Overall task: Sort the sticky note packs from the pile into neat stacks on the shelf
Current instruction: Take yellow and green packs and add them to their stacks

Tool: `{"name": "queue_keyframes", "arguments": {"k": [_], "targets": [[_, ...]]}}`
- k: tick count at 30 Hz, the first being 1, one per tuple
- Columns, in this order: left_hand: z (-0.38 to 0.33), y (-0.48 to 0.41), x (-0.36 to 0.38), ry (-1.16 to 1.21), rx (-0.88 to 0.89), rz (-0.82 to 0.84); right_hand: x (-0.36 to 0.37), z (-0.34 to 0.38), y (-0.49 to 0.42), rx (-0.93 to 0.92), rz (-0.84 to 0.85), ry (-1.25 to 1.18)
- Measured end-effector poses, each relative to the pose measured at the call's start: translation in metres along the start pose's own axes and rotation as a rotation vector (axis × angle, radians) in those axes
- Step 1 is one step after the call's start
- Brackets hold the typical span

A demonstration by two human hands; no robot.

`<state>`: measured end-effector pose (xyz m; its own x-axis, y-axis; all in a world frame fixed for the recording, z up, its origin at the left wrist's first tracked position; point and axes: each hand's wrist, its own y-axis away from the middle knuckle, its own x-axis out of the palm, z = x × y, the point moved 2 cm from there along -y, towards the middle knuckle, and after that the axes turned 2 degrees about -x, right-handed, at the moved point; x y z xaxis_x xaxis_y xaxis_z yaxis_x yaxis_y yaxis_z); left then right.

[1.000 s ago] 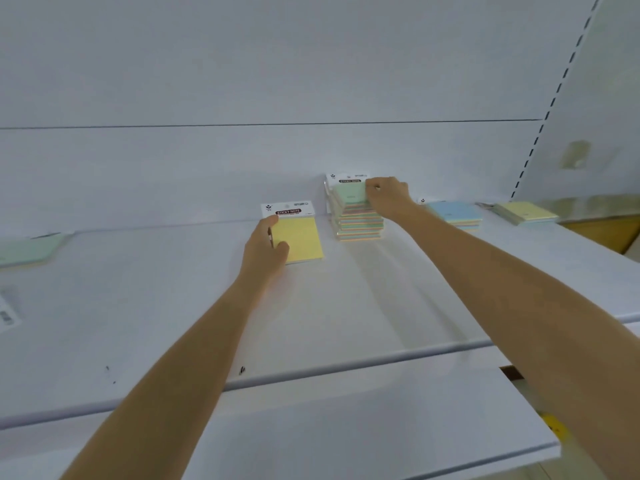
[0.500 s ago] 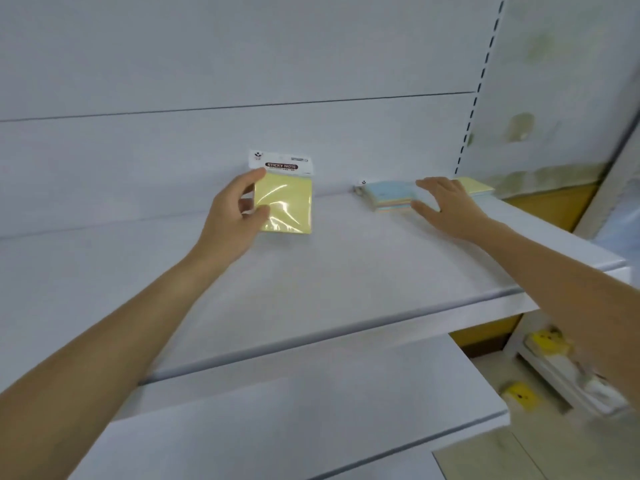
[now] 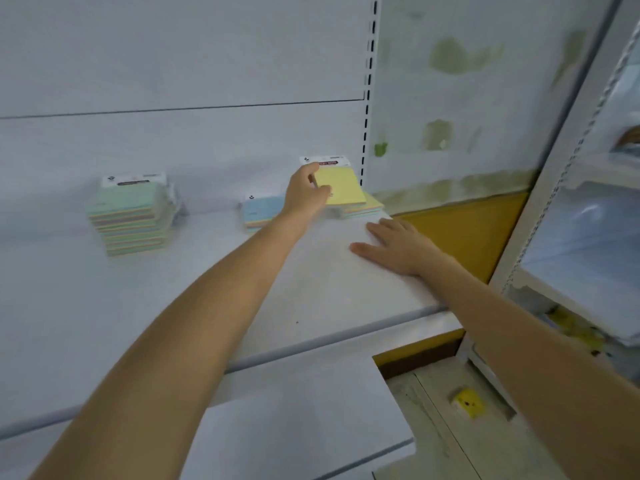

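At the far left of the white metal shelf (image 3: 166, 306) a tall stack of pastel sticky note packs with a green pack on top (image 3: 133, 216) stands near the back panel, its edges roughly lined up. To its right, with a stretch of bare shelf between them, lies a low stack topped by a pale blue pack (image 3: 261, 211); my left forearm crosses in front of its right side.

My left arm reaches up and forward across the shelf, nearly straight. My left hand (image 3: 306, 195) holds a yellow sticky note pack with a white header card (image 3: 341, 183): my fingers are closed on its left edge, thumb on the front face. I hold the pack tilted, clear of the shelf, just above a low stack with a yellow pack on top (image 3: 369, 206) that sits at the shelf's right end, by the slotted upright.

My right hand (image 3: 398, 249) lies flat on the shelf, palm down, fingers spread and gripping nothing, just in front of that yellow stack and close to the shelf's right edge.

The front half of the shelf is bare from the left side to my right hand. Past the right edge the shelf ends, and the floor shows below with a small yellow object (image 3: 467, 403) on it.
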<state>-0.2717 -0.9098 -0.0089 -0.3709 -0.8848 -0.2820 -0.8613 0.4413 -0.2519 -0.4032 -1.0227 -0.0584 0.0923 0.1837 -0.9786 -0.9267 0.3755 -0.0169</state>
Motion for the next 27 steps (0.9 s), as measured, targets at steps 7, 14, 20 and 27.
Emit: {"name": "queue_keyframes", "arguments": {"k": [7,14,20,27], "targets": [[0.009,-0.035,0.045,-0.323,0.013,0.034,0.006,-0.001,-0.002,-0.059,-0.081,-0.033],[0.035,-0.029,0.049,-0.619,0.141,0.098,0.004,0.001,-0.003,-0.079,-0.094,-0.064],[0.034,-0.014,0.048,-0.771,0.302,0.188,0.003,0.002,-0.001,-0.084,-0.105,-0.071],[0.032,-0.007,0.042,-0.898,0.341,0.16,0.005,0.001,-0.002,-0.084,-0.113,-0.077]]}}
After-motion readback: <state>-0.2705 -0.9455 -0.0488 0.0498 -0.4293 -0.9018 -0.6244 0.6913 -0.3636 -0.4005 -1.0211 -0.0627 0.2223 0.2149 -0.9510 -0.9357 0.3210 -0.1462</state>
